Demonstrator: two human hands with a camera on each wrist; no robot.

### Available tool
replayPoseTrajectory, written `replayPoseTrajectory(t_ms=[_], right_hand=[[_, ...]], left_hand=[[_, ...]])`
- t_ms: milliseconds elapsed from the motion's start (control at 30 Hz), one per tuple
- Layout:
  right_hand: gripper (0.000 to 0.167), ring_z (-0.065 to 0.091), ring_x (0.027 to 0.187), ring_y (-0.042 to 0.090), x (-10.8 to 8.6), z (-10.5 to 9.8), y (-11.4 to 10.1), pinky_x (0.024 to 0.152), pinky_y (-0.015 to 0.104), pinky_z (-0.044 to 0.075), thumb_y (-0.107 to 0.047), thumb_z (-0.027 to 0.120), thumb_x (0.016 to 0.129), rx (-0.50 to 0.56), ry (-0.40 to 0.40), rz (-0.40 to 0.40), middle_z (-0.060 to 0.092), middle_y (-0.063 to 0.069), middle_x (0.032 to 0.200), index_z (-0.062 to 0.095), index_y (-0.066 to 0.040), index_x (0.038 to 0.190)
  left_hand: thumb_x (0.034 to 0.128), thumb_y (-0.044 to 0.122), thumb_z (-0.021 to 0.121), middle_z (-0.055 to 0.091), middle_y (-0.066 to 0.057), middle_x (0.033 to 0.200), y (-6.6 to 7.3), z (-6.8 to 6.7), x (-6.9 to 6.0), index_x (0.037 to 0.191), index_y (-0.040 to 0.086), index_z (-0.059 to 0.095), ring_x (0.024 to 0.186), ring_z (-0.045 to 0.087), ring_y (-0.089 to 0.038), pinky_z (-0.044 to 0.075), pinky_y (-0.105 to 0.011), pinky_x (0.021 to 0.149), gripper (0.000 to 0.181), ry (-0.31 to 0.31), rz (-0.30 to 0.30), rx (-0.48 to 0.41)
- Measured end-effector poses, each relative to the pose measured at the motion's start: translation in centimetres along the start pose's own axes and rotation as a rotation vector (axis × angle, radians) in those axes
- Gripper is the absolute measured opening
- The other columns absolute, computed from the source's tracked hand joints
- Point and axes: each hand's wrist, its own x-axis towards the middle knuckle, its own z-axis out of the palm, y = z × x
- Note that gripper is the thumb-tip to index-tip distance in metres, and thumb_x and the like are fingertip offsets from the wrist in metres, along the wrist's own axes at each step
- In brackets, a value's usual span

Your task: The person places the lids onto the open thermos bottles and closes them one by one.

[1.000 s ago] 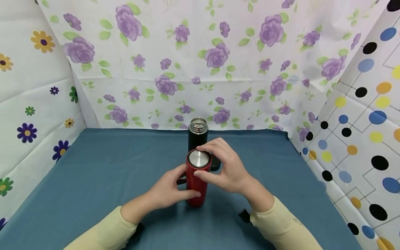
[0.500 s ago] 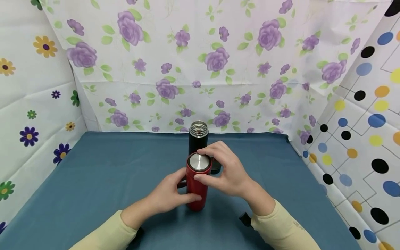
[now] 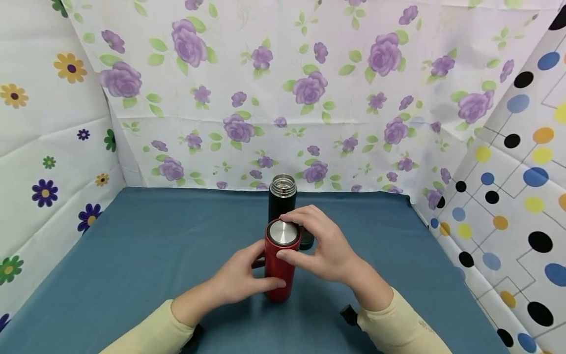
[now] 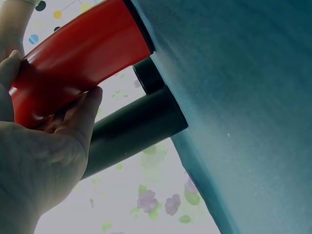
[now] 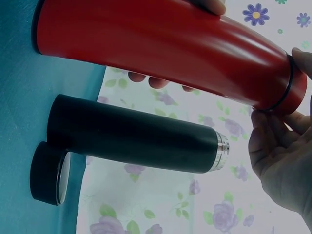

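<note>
Glossily red, with a dark ring (image 5: 290, 80) below its silver-topped lid (image 3: 283, 232), the bottle (image 3: 278, 268) stands upright between the left hand (image 3: 239, 276), fingers curved round its body, and the right hand (image 3: 326, 250), pinching the lid.

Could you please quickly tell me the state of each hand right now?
Left hand: holding the red vacuum flask by its body.
Right hand: gripping that flask's silver-topped lid.
</note>
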Motion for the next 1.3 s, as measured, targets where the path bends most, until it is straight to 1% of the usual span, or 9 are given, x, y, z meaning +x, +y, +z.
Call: replayPoseTrajectory(t_ms=[167,267,500,667,733,867,1000,1167,1300], right_hand=[[0.057,0.062,0.127,0.022,0.2,-0.2,-0.2,0.096,0.038,0.061,-0.040,0.083,0.103,-0.007,-0.012,-0.004,0.068,0.005,0.141,0.068,-0.010,0.148],[0.056,0.062,0.127,0.022,0.2,-0.3,-0.3,0.096,0.038,0.061,-0.039,0.084,0.102,-0.010,-0.017,-0.010,0.068,0.005,0.141,0.068,-0.009,0.147],[0.055,0.062,0.127,0.022,0.5,-0.5,-0.1,0.096,0.038,0.061,-0.037,0.084,0.103,-0.003,-0.026,-0.028,0.068,0.005,0.142,0.068,-0.010,0.148],[0.056,0.063,0.127,0.022,0.9,-0.4,0.2,0.097,0.039,0.061,-0.029,0.090,0.098,0.012,-0.041,-0.037,0.069,0.004,0.141,0.069,-0.010,0.147],[0.057,0.064,0.126,0.021,1.1,-0.4,0.3,0.096,0.041,0.061,-0.025,0.092,0.095,0.016,-0.049,-0.039,0.070,0.004,0.140,0.070,-0.010,0.146],[0.059,0.063,0.124,0.020,2.0,-0.2,0.3,0.094,0.044,0.061,-0.021,0.094,0.093,0.013,-0.072,-0.039,0.070,0.002,0.140,0.070,-0.011,0.145],[0.060,0.062,0.124,0.019,2.8,-0.1,0.6,0.095,0.041,0.060,-0.021,0.094,0.093,0.002,-0.101,-0.035,0.071,0.001,0.140,0.070,-0.011,0.146],[0.059,0.061,0.126,0.017,4.2,0.3,1.0,0.098,0.039,0.059,-0.026,0.093,0.094,-0.015,-0.130,-0.030,0.071,-0.002,0.140,0.070,-0.012,0.146],[0.057,0.062,0.125,0.016,5.5,0.7,1.3,0.098,0.037,0.059,-0.028,0.092,0.095,-0.018,-0.150,-0.053,0.071,-0.002,0.139,0.071,-0.011,0.145]], left_hand=[[0.0965,0.032,0.091,0.069,0.007,0.142,0.1,-0.2,0.0,0.152,0.024,0.059,0.130,0.068,-0.016,0.059,-0.051,0.111,0.065,-0.011,-0.002,-0.003],[0.0965,0.033,0.091,0.069,0.008,0.141,0.1,-0.2,0.1,0.152,0.024,0.059,0.129,0.068,-0.015,0.059,-0.050,0.111,0.065,-0.014,-0.002,0.000],[0.0961,0.034,0.092,0.070,0.009,0.139,0.2,-0.5,0.4,0.150,0.025,0.061,0.127,0.069,-0.015,0.059,-0.045,0.111,0.063,-0.009,0.013,0.004],[0.0952,0.033,0.093,0.070,0.009,0.141,0.2,-0.9,0.2,0.151,0.026,0.061,0.129,0.069,-0.016,0.059,-0.042,0.110,0.065,-0.005,0.015,-0.003],[0.0950,0.033,0.093,0.070,0.009,0.141,0.1,-1.0,0.2,0.152,0.026,0.061,0.129,0.069,-0.016,0.059,-0.042,0.110,0.066,0.000,0.006,-0.001],[0.0940,0.035,0.094,0.070,0.010,0.140,0.0,-1.7,0.0,0.150,0.027,0.063,0.129,0.069,-0.016,0.059,-0.044,0.110,0.065,0.020,-0.021,0.008],[0.0933,0.035,0.094,0.070,0.009,0.142,-0.1,-2.5,-0.1,0.151,0.027,0.063,0.132,0.068,-0.018,0.058,-0.049,0.111,0.066,0.037,-0.046,0.012],[0.0937,0.034,0.094,0.069,0.007,0.142,-0.5,-3.8,0.0,0.152,0.026,0.063,0.134,0.067,-0.021,0.058,-0.055,0.112,0.066,0.057,-0.049,0.021],[0.0936,0.032,0.094,0.070,0.007,0.140,-0.9,-4.9,0.1,0.150,0.025,0.064,0.133,0.067,-0.022,0.058,-0.056,0.111,0.064,0.078,-0.053,0.039]])
